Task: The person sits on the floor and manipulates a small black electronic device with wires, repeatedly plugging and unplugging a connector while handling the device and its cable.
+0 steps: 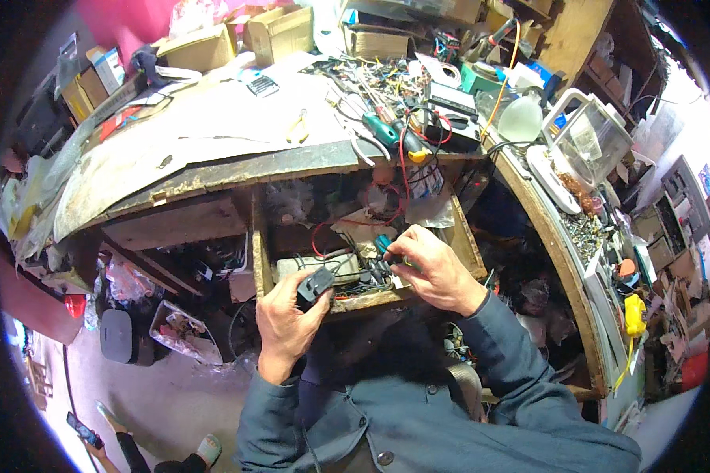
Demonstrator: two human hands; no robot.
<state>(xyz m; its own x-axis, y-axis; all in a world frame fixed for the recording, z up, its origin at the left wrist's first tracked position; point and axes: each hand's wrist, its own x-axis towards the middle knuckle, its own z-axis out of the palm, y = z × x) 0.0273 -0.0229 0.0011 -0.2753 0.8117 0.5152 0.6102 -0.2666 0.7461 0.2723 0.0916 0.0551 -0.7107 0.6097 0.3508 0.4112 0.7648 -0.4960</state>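
Note:
My left hand [284, 322] is closed around a small black boxy device [315, 284], held over the front left of an open wooden drawer [473, 252]. Its exact kind does not show. My right hand [432, 270] is over the drawer's right side, thumb and fingers pinched together. What they grip, if anything, is too small to make out. A teal piece [383, 243] lies right by those fingertips. Inside the drawer are a pale grey box [292, 266] and a tangle of dark cables and small parts. A thin red lead [317, 236] loops down into it from the bench.
The workbench [213, 150] above holds yellow-handled pliers [298, 128], a green-handled screwdriver [380, 128] and heaped wires. A side bench on the right carries a clear-fronted case [596, 138] and a yellow tool [634, 315]. Another person's hand holds a phone [83, 430] at lower left.

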